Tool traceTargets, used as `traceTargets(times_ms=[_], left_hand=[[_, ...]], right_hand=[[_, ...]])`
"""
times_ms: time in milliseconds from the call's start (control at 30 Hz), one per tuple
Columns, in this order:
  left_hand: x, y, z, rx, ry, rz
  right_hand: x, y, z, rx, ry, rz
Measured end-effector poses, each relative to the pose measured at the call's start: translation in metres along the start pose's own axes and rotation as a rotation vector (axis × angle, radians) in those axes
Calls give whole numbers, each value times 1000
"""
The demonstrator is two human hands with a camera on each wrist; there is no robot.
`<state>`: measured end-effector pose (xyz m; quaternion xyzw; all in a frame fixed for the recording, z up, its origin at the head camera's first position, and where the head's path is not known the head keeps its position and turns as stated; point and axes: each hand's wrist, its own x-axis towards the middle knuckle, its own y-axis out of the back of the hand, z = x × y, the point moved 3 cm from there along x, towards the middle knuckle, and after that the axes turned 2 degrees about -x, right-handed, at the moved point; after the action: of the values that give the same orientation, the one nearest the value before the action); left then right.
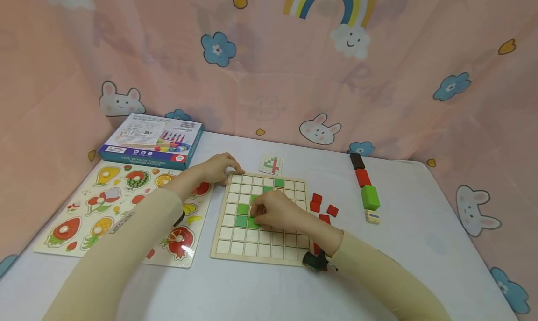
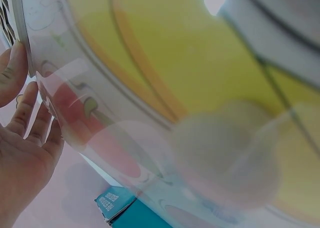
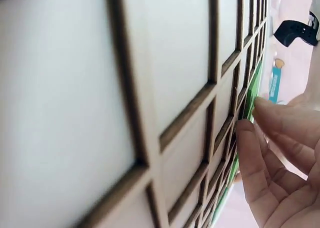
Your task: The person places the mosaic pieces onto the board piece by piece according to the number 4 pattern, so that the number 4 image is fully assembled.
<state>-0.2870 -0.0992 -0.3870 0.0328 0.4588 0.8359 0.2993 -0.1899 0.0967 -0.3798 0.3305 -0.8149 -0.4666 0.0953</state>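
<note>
A wooden grid board (image 1: 258, 250) with white squares lies on the table, several green tiles (image 1: 243, 209) in its cells. My left hand (image 1: 216, 168) holds the board's far left corner; the left wrist view has the thumb (image 2: 14, 73) at an edge and the other fingers spread. Over the middle of the grid, my right hand (image 1: 277, 209) bends its thumb and index finger down to a green square tile (image 3: 252, 90), their tips right at it. The palm and forearm cover part of the board. Several red tiles (image 1: 332, 210) lie along the board's right side.
Behind the board lies a small pattern card (image 1: 271, 164). A fruit picture puzzle (image 1: 180, 258) sits close on the left, with a blue box (image 1: 143, 141) behind it. Black (image 1: 357, 161), red (image 1: 363, 177) and green (image 1: 370, 197) stacks stand in a row at right, beside a small striped bundle (image 1: 372, 217).
</note>
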Motion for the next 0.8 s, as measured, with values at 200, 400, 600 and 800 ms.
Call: traceTargets(times_ms=[200,400,600,800], left_hand=[[1,0,-1,2,-16,-3],[-1,0,-1,-5,2,-13],[-2,1,-1,5,10,-8],[0,0,-3,4,11,-11]], right_hand=[[-16,20,12,-27,14,36],[-59,44,56,29,-12,-40],[-108,59,104,38,-86,-129],[-142,64,123,74,-139,-192]])
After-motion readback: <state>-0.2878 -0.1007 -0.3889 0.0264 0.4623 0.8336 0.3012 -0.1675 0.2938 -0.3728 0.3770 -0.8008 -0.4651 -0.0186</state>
